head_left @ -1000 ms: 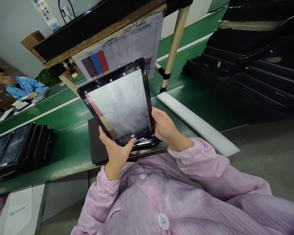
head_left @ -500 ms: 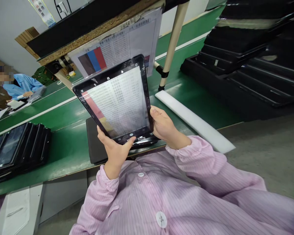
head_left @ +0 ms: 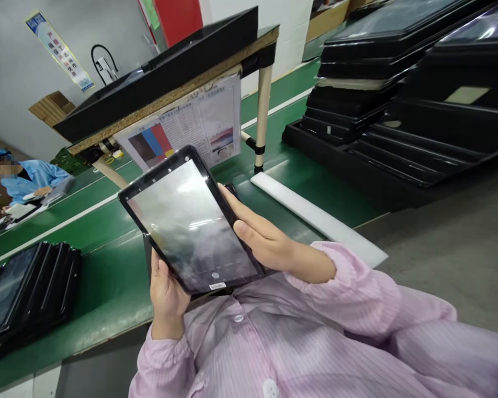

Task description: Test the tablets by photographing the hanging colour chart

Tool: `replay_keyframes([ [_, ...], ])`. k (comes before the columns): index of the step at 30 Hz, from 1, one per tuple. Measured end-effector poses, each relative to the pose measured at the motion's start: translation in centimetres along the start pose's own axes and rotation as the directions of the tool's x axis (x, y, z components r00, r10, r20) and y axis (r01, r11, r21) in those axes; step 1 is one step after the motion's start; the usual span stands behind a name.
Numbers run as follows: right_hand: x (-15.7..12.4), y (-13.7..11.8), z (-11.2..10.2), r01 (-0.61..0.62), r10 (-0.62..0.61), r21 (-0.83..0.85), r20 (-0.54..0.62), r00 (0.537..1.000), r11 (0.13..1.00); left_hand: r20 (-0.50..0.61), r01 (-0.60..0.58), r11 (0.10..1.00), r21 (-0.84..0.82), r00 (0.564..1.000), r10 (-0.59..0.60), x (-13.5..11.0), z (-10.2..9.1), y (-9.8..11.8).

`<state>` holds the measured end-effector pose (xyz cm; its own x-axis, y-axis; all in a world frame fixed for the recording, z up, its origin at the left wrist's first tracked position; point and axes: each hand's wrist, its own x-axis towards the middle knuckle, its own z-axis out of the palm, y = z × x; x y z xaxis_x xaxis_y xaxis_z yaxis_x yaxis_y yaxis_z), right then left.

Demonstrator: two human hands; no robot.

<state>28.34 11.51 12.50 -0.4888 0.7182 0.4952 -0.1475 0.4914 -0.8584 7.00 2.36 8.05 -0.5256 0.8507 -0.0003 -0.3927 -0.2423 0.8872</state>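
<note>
A black-framed tablet (head_left: 186, 232) is held tilted in front of my body, its lit screen pale and hazy with reflections. My left hand (head_left: 168, 290) grips its lower left edge, the fingers partly hidden behind it. Along the right edge, my right hand (head_left: 269, 237) holds on with the thumb near the frame and the fingers stretched along the side. Beyond the tablet, a printed chart sheet (head_left: 186, 121) with colour blocks, text and a picture hangs from a shelf.
Black trays are stacked at the right (head_left: 357, 105). More tablets stand in a row (head_left: 29, 293) at the left on the green bench (head_left: 112, 287). A white foam strip (head_left: 315, 218) lies to the right. A person in blue (head_left: 37, 179) sits far left.
The tablet has come lower and tilted back; its screen has gone from showing the chart to a hazy blur. My left thumb has left the screen's bottom edge, and my right hand has slid up the side.
</note>
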Motion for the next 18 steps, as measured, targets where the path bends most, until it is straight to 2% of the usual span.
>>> replay_keyframes([
  [4, 2.1, -1.7, -0.6, 0.176, -0.163, -0.209, 0.076, 0.984, 0.962, 0.021, 0.062, 0.997, -0.041, 0.998, -0.061, -0.7, 0.1, -0.1],
  [8, 3.1, -1.3, -0.3, 0.199, -0.192, -0.294, 0.052, 0.98, 0.935, 0.055, 0.061, 0.997, -0.043, 0.997, -0.058, -1.0, -0.6, -0.3],
  [12, 3.1, 0.2, 0.7, 0.133, -0.124, -0.288, 0.049, 0.991, 0.948, -0.048, 0.039, 0.999, -0.004, 0.998, -0.04, -1.9, -1.6, -0.1],
  [15, 3.1, 1.7, 1.0, 0.057, -0.048, -0.2, 0.05, 0.998, 0.978, -0.149, 0.07, 0.996, 0.059, 0.987, -0.061, -2.5, -2.4, 1.4],
  [18, 2.9, 3.6, 0.0, -0.105, 0.095, -0.14, -0.072, 0.993, 0.985, -0.221, 0.155, 0.978, 0.138, 0.968, -0.122, -2.1, -4.0, 3.7],
])
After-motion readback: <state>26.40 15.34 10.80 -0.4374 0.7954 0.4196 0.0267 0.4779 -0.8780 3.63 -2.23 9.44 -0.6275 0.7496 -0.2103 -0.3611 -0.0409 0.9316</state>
